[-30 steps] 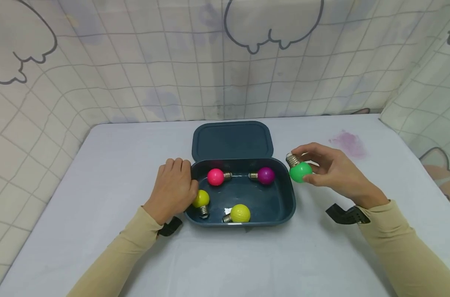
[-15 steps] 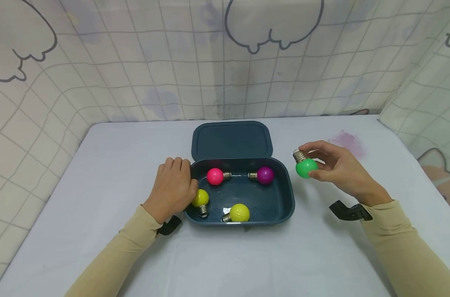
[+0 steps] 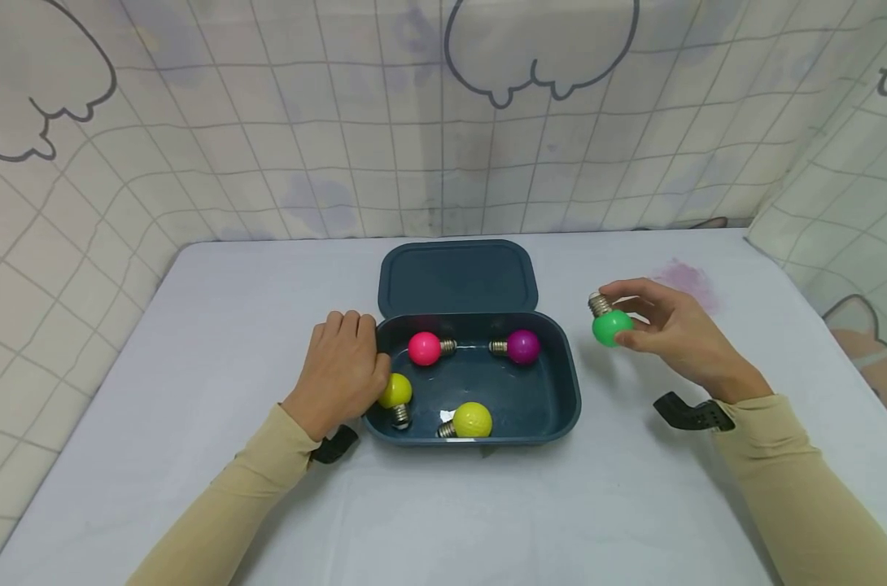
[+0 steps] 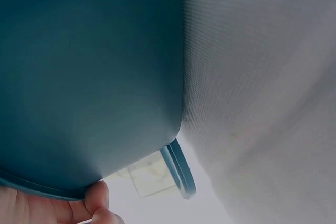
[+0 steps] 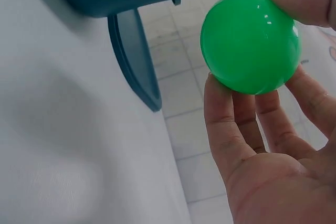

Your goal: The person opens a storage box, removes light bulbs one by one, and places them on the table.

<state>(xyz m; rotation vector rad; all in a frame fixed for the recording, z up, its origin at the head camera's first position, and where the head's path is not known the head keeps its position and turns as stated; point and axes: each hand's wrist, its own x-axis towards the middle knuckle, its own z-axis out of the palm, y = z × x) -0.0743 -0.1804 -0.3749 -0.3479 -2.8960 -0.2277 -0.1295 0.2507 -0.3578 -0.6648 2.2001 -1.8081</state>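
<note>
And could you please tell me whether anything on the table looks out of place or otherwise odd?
Yes, a pinkish-purple stain marks the white tablecloth toward its far right, beyond the right hand; it stands out against the plain cloth.

A held green bulb (image 3: 610, 327) tilts, base (image 3: 600, 304) up, beside a blue box (image 3: 527, 407).

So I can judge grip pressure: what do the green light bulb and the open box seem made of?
Green light bulb: glossy globe, plastic or glass, by its sharp highlights. Its screw base looks metal: silvery and threaded. Open box: probably satin moulded plastic, judging by its smooth, evenly dark-blue walls.
</note>
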